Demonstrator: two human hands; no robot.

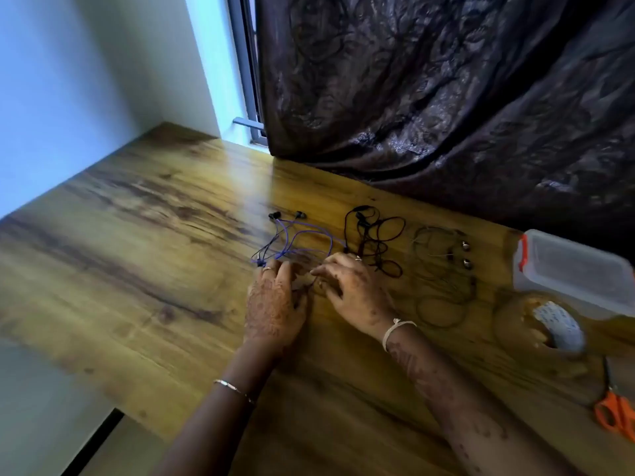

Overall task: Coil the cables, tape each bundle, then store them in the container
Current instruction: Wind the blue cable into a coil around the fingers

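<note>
On the brown wood-grain table (154, 252), the loose purple earphone cable with dark earbuds (299, 235) sprawls at twelve o'clock from the left hand (275, 300). That hand lies palm down with its fingers fairly straight over the cable's near end; motion blur hides whether its thumb also nips a strand. Just at its three o'clock, the right hand (350, 290) has curled fingers and appears to pinch a dark stretch of the same cable between thumb and forefinger. Nothing is coiled yet, I judge. At the right hand's one o'clock lies a tangled black cable (374, 235), touching or nearly touching the purple one. Pulling loops in could snag it and drag both together. Further toward three o'clock lie a thin grey-brown cable with silver earbuds (443, 286), a roll of clear tape (508, 317), a clear plastic container with an orange latch (577, 269) and, at five o'clock, orange-handled scissors (615, 417). With tape well apart from the hands, a finished coil may spring open when one hand lets go to reach.
</note>
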